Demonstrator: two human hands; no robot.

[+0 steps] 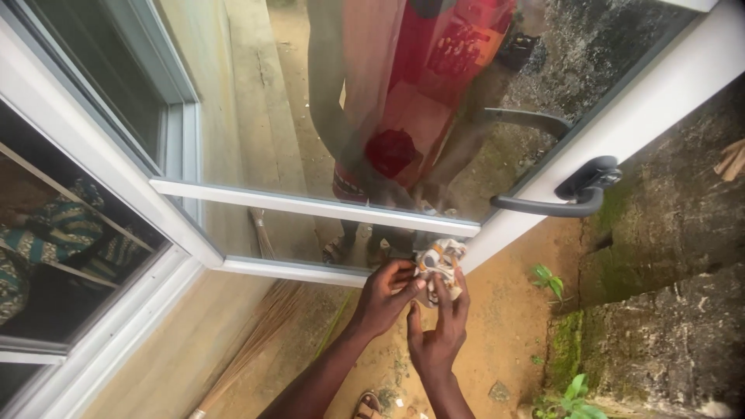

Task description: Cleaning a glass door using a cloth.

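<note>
Hands: left hand (386, 297) and right hand (437, 332) both clamped on crumpled cloth (440, 261).
Risk: cloth, loosely bunched, could slip off glass door (372, 116) onto dirt.

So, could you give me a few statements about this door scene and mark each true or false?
1. Both hands hold a crumpled cloth against the glass door's lower corner. True.
2. The door handle is white. False: it is black, on a white frame.
3. A broom lies on the ground below the door. True.
4. The left hand rests on the handle. False: it grips the cloth, as does the right hand.
5. Green plants grow by the stone wall. True.
</note>
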